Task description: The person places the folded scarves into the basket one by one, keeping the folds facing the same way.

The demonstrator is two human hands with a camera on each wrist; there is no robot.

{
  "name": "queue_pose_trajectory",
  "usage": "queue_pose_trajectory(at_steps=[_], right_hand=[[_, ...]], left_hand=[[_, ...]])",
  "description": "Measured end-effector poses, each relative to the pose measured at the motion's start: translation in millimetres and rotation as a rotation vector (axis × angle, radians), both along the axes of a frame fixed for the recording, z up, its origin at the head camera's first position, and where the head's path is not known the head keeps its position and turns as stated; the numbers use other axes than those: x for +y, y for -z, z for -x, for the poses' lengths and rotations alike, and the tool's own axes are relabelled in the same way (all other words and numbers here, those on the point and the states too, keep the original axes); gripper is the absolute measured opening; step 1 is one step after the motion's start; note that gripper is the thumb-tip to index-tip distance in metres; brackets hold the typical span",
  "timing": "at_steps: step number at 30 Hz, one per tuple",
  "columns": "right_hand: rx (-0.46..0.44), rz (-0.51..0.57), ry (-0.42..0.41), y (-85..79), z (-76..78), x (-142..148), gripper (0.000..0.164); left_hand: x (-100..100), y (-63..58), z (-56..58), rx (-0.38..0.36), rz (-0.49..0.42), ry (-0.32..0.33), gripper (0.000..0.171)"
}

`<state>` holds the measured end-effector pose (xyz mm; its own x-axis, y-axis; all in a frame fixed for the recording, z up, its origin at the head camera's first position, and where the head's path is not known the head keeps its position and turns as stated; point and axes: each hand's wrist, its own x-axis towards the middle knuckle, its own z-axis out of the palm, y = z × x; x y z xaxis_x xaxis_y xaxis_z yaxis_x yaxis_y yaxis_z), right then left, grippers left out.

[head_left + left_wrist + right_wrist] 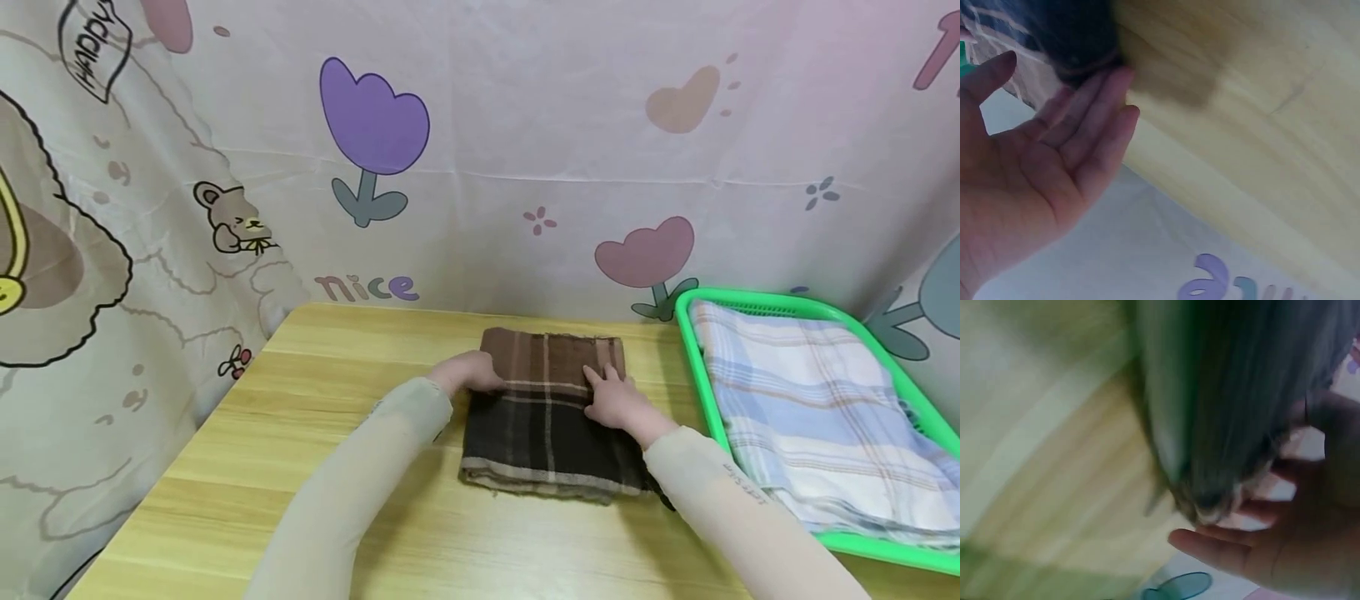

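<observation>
A folded plaid cloth (555, 433), brown at its far part and black at its near part with pale stripes, lies on the wooden table. At its left edge is my left hand (472, 372); in the left wrist view its fingers (1100, 122) are nearly straight, their tips against the dark side of the cloth. My right hand (621, 402) rests on the right part of the cloth with fingers spread. The right wrist view, blurred, has that hand's fingers (1216, 550) extended along the cloth's edge. Layers of the fold show at the near edge.
A green plastic basket (697, 367) stands at the right of the table, holding a folded blue and white plaid cloth (817, 400). Behind the wooden table (315, 417) hangs a printed curtain (495, 125) with flowers and hearts, which continues down the left side.
</observation>
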<state>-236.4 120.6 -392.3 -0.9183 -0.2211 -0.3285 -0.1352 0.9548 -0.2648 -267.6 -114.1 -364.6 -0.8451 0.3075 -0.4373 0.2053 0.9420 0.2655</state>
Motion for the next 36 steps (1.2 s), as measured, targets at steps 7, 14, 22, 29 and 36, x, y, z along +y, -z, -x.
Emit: queue_pose_trajectory(at_steps=[7,14,22,29,36], right_hand=[[-0.056,0.360,0.382,-0.6,4.5,13.0,0.080],[-0.298,0.760,0.549,-1.0,5.0,23.8,0.064],[-0.428,0.996,0.563,8.7,5.7,20.1,0.046],[-0.511,1.019,0.561,12.0,6.6,14.7,0.023],[-0.440,0.946,0.553,6.4,10.9,14.6,0.028]], left_hand=[[-16.9,11.7,-1.8,-0.030,-0.260,-0.314,0.030],[-21.6,19.8,-6.3,-0.196,-0.533,-0.430,0.027],[-19.8,26.4,-3.8,-0.229,-0.574,-0.463,0.028],[-19.9,28.0,-2.6,-0.256,-0.632,-0.478,0.025],[-20.1,28.2,3.2,-0.200,-0.646,-0.487,0.024]])
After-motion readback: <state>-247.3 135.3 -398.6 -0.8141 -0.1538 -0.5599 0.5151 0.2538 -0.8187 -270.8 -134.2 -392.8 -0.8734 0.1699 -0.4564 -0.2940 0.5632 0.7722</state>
